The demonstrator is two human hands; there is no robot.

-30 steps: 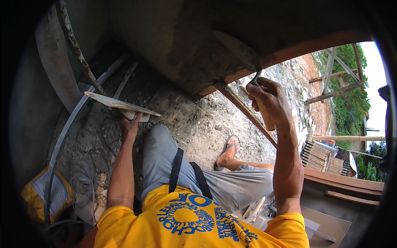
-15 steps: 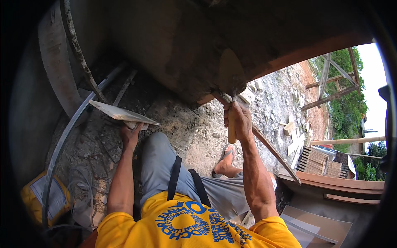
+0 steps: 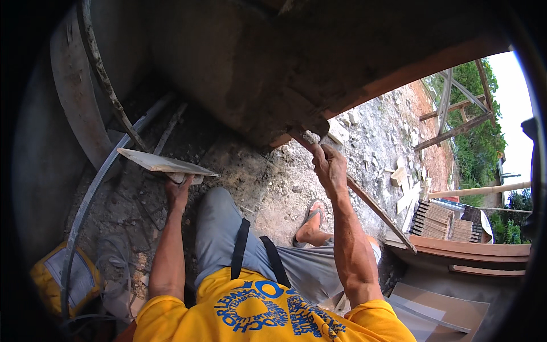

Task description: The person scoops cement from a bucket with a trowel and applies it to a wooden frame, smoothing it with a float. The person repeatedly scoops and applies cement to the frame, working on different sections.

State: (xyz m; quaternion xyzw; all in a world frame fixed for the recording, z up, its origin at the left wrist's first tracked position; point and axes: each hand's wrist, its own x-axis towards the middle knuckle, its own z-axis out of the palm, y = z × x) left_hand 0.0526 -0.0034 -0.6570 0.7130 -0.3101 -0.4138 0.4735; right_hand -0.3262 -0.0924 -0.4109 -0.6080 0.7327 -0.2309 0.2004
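Observation:
My left hand (image 3: pixel 177 191) grips a flat pale plasterer's hawk (image 3: pixel 166 163) from below, the board slightly tilted; hardly any mortar shows on top. In my right hand (image 3: pixel 331 169) is a trowel (image 3: pixel 311 137), its blade laid against the dark plastered wall (image 3: pixel 239 80) near the wall's lower right edge. The trowel's handle is mostly hidden by my fingers. A long wooden strip (image 3: pixel 376 207) runs behind my right wrist, its upper end close to the trowel.
Rubble (image 3: pixel 279 188) covers the ground round my feet. A curved-looking metal bar (image 3: pixel 85 208) and a yellow sack (image 3: pixel 68 276) are at left. To the right are stacked ribbed blocks (image 3: pixel 434 219), timber planks (image 3: pixel 467 249), a flat sheet (image 3: pixel 456 308) and a wooden frame (image 3: pixel 456 108).
The trowel has turned from blade-up with its handle showing to lying against the wall, blade pointing up-left. My left hand and the hawk have shifted slightly down.

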